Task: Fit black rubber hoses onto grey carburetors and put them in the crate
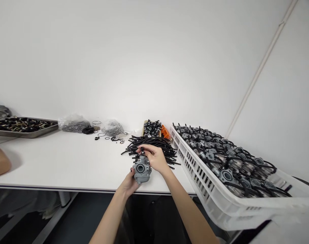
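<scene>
A grey metal carburetor (142, 177) is held upright near the table's front edge, its round bore facing me. My left hand (129, 184) grips it from the left and below, fingers closed. Above it, my right hand (157, 159) pinches a small black part (142, 149) at the carburetor's top; whether that part is attached cannot be made out. Just behind both hands lies a pile of short black rubber hoses (159, 145).
At right stands a white plastic crate (207, 193) filled with carburetors (226, 175). Behind the hoses are a box of black caps (151, 128) and an orange bin (165, 132). Bagged parts (112, 127), rings (101, 134) and a metal tray (40, 133) lie farther left on the white table (68, 162).
</scene>
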`<state>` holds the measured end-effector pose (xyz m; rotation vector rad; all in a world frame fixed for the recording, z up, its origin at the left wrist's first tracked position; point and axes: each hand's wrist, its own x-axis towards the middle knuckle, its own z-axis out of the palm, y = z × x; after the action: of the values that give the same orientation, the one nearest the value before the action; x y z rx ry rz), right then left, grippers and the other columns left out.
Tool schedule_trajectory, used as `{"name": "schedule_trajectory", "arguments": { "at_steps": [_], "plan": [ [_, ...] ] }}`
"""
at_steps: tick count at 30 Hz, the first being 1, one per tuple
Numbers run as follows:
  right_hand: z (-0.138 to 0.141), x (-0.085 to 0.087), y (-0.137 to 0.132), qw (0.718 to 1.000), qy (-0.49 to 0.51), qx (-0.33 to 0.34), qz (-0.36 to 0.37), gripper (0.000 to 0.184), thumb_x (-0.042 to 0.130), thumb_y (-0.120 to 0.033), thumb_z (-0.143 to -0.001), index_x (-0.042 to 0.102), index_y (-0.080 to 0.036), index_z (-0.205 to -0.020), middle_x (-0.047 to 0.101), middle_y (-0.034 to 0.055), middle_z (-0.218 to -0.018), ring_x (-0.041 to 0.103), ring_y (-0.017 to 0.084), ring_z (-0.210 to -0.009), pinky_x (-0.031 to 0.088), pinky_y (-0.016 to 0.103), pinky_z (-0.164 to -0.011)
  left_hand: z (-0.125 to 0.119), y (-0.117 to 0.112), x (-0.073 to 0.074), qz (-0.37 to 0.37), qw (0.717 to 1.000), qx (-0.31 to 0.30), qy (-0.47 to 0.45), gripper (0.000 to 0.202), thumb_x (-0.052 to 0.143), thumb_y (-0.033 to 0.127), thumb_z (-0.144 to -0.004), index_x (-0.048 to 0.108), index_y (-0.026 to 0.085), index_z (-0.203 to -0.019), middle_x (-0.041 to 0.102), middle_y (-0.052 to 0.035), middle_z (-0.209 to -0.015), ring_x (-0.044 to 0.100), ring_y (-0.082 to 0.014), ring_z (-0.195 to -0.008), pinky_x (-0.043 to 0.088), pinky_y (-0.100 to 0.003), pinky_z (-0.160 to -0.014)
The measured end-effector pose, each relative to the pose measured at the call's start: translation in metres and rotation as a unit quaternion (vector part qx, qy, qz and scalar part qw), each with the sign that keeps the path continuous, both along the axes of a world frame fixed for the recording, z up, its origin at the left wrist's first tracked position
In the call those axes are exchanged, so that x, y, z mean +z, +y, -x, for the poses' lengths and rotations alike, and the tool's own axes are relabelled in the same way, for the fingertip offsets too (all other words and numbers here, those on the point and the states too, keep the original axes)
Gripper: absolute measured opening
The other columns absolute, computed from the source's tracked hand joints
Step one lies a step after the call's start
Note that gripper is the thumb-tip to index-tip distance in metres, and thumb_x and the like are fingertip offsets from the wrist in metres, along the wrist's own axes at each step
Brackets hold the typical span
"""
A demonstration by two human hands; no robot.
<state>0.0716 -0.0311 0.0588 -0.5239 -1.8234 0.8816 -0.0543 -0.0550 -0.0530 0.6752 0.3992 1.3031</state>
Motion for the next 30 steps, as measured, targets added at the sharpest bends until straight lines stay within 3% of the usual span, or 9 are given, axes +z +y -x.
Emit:
{"name": "schedule_trajectory", "arguments": {
  "at_steps": [4, 8, 12, 18, 21, 25, 28, 30],
  "plan": [
    [0.012, 0.011, 0.029, 0.996, -0.068, -0.030, -0.042, 0.027, 0.056, -0.023, -0.085, 0.071, -0.026, -0.108, 0.075, 0.0031, -0.103, 0.070, 0.022, -0.096, 0.056, 0.038, -0.088, 0.004, 0.000, 0.004, 0.016, 0.998, 0.033, -0.047, 0.076, 0.082, 0.062, -0.052, 0.060, 0.019, -0.110, 0.071, -0.0113, -0.106, 0.062, -0.0316, -0.110, 0.045, -0.045, -0.099],
    [-0.007, 0.007, 0.074, 0.974, -0.123, -0.181, -0.060, 0.024, 0.049, -0.025, -0.094, 0.068, -0.024, -0.108, 0.069, 0.0080, -0.116, 0.063, 0.022, -0.109, 0.044, 0.045, -0.103, 0.001, 0.002, 0.011, 0.053, 0.993, 0.077, -0.071, 0.056, 0.080, 0.040, -0.068, 0.055, 0.018, -0.113, 0.071, -0.0091, -0.104, 0.068, -0.0247, -0.100, 0.052, -0.038, -0.092],
    [-0.036, -0.011, 0.104, 0.936, -0.235, -0.252, -0.066, 0.026, 0.059, -0.033, -0.092, 0.061, -0.017, -0.113, 0.062, 0.0083, -0.119, 0.062, 0.022, -0.105, 0.051, 0.045, -0.092, -0.003, 0.003, 0.017, 0.091, 0.985, 0.115, -0.088, 0.035, 0.066, 0.031, -0.084, 0.053, 0.016, -0.113, 0.072, -0.0084, -0.099, 0.070, -0.0204, -0.091, 0.057, -0.035, -0.084],
    [-0.047, -0.025, 0.114, 0.905, -0.288, -0.299, -0.092, 0.027, 0.057, -0.032, -0.093, 0.060, -0.018, -0.116, 0.061, 0.0085, -0.122, 0.061, 0.022, -0.105, 0.052, 0.044, -0.090, -0.007, -0.002, 0.026, 0.125, 0.978, 0.140, -0.096, 0.029, 0.060, 0.030, -0.088, 0.054, 0.014, -0.111, 0.072, -0.0088, -0.096, 0.072, -0.0201, -0.085, 0.059, -0.032, -0.076],
    [-0.041, -0.025, 0.114, 0.908, -0.263, -0.311, -0.098, 0.027, 0.057, -0.033, -0.093, 0.060, -0.018, -0.115, 0.061, 0.0081, -0.120, 0.062, 0.021, -0.103, 0.053, 0.043, -0.088, -0.008, -0.003, 0.029, 0.134, 0.977, 0.138, -0.091, 0.027, 0.057, 0.031, -0.090, 0.055, 0.013, -0.111, 0.072, -0.0096, -0.095, 0.072, -0.0198, -0.084, 0.059, -0.031, -0.075],
    [-0.041, -0.015, 0.104, 0.919, -0.152, -0.347, -0.108, 0.018, 0.054, -0.025, -0.093, 0.063, -0.016, -0.106, 0.065, 0.0095, -0.108, 0.061, 0.023, -0.101, 0.049, 0.045, -0.093, -0.007, -0.003, 0.028, 0.139, 0.977, 0.140, -0.083, 0.026, 0.058, 0.030, -0.090, 0.055, 0.014, -0.110, 0.072, -0.0087, -0.093, 0.071, -0.0185, -0.083, 0.059, -0.031, -0.075],
    [-0.050, 0.001, 0.085, 0.923, -0.033, -0.364, -0.120, 0.030, 0.045, -0.019, -0.091, 0.059, -0.018, -0.118, 0.064, 0.0126, -0.111, 0.059, 0.025, -0.102, 0.045, 0.045, -0.095, -0.006, -0.001, 0.025, 0.139, 0.977, 0.143, -0.080, 0.029, 0.065, 0.030, -0.085, 0.054, 0.016, -0.109, 0.072, -0.0074, -0.093, 0.071, -0.0184, -0.083, 0.059, -0.033, -0.078],
    [-0.059, 0.012, 0.067, 0.923, 0.041, -0.365, -0.114, 0.037, 0.040, -0.023, -0.092, 0.052, -0.021, -0.126, 0.063, 0.0121, -0.115, 0.062, 0.022, -0.092, 0.050, 0.041, -0.086, -0.007, -0.001, 0.024, 0.137, 0.977, 0.143, -0.076, 0.030, 0.067, 0.030, -0.083, 0.055, 0.017, -0.106, 0.072, -0.0077, -0.093, 0.071, -0.0191, -0.083, 0.059, -0.033, -0.078]
  ]
}}
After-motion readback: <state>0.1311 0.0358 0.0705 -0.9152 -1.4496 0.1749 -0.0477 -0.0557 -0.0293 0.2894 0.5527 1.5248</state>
